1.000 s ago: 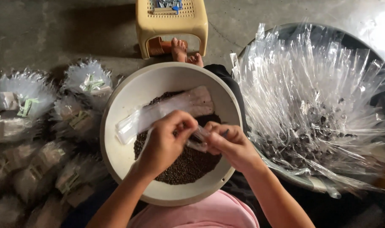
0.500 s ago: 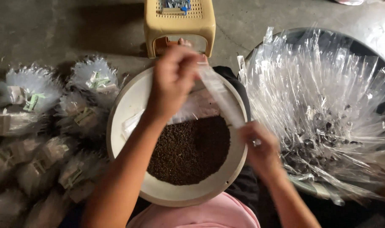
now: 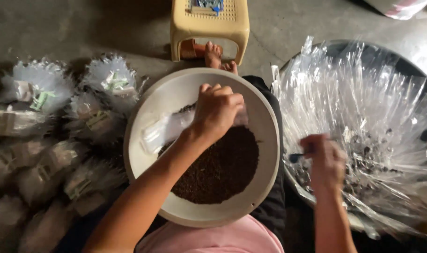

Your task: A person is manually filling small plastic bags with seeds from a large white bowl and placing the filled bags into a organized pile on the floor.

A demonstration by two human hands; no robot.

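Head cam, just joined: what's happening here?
A seated person has a white bowl of dark granules on their lap. The left hand reaches into it, over a stack of clear sachets. The right hand, blurred, is at a basin piled with clear plastic sleeves, apparently gripping a small dark item. Filled packets lie bundled on the floor; a yellow stool stands ahead.

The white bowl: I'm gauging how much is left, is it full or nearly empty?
Partly full: dark grains cover only the white bowl's bottom, leaving walls bare.

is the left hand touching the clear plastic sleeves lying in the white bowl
Touching. The head view shows the left hand pressed onto the clear sleeves in the white bowl, no gap.
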